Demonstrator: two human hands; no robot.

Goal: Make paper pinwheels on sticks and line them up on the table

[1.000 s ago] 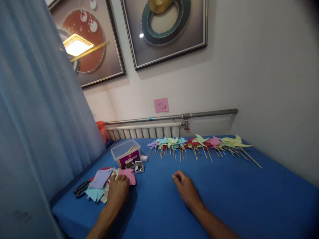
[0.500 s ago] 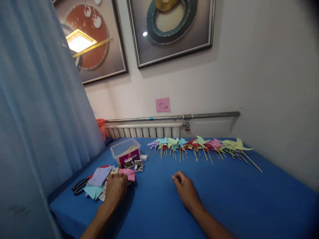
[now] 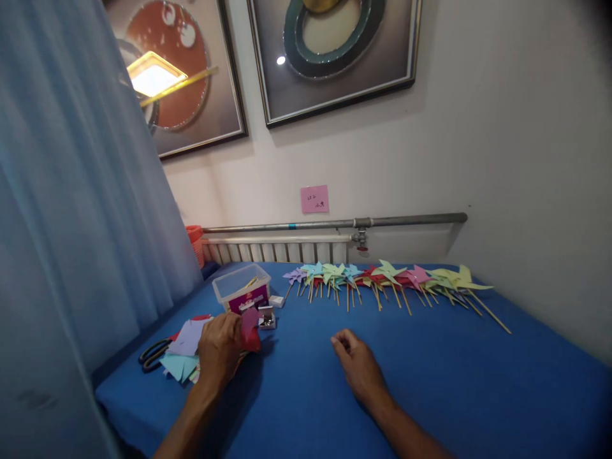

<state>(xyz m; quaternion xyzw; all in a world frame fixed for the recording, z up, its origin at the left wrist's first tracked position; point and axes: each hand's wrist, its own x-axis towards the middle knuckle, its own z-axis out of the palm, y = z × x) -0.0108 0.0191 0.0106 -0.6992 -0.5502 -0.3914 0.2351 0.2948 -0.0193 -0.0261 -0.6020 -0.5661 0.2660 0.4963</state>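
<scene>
My left hand [image 3: 220,347] is closed on a pink paper piece [image 3: 249,322], lifted over the pile at the left; the fingers partly hide it. Red paper [image 3: 251,343] shows just below it. Beside the hand lie a lilac sheet [image 3: 187,338] and light-blue cut paper [image 3: 180,366], with black-handled scissors [image 3: 153,355] at their left. My right hand [image 3: 359,366] rests on the blue cloth [image 3: 306,395], its fingers curled in and nothing seen in them. Near the left hand stands a small open box [image 3: 267,319] with tiny metal bits.
Behind the pile is a clear plastic tub [image 3: 243,287] with sticks inside, a small white box [image 3: 276,301] beside it. Several paper pinwheels [image 3: 387,272] on sticks lie in a row along the far edge. A blue curtain [image 3: 95,191] hangs at the left.
My left hand has closed on the pink paper and raised it from the pile, uncovering red paper beneath. My right hand stays in place.
</scene>
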